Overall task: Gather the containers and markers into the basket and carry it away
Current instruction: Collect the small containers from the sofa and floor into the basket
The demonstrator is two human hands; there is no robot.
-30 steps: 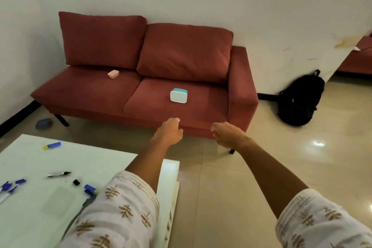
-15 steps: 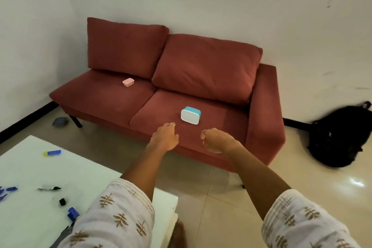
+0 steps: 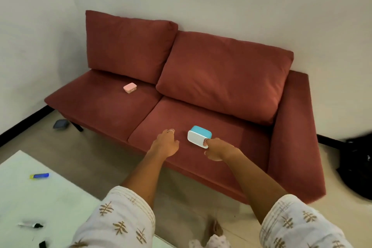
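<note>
Right hand (image 3: 218, 150) reaches over the front of the right seat cushion, fingers loosely curled, a fingertip touching the near right corner of the blue-lidded container (image 3: 199, 136); no grip on it. Left hand (image 3: 166, 144) hovers just left of that container, apart from it, fingers loosely curled, holding nothing, ring on one finger. Both arms wear white patterned sleeves.

Blue-lidded container is white with a blue top and sits on the right seat of the red sofa (image 3: 291, 137), near the front edge. Pink container (image 3: 130, 87) lies on the left seat, far back near the cushion, well apart from both hands.

White bench (image 3: 60, 197) at near left carries a blue-and-yellow marker (image 3: 39, 176) and a black-tipped marker (image 3: 30, 225), blurred. Small dark object (image 3: 60, 124) on the floor beside the sofa's left leg. Black bag (image 3: 358, 167) on the floor at far right, blurred. No basket in view.
</note>
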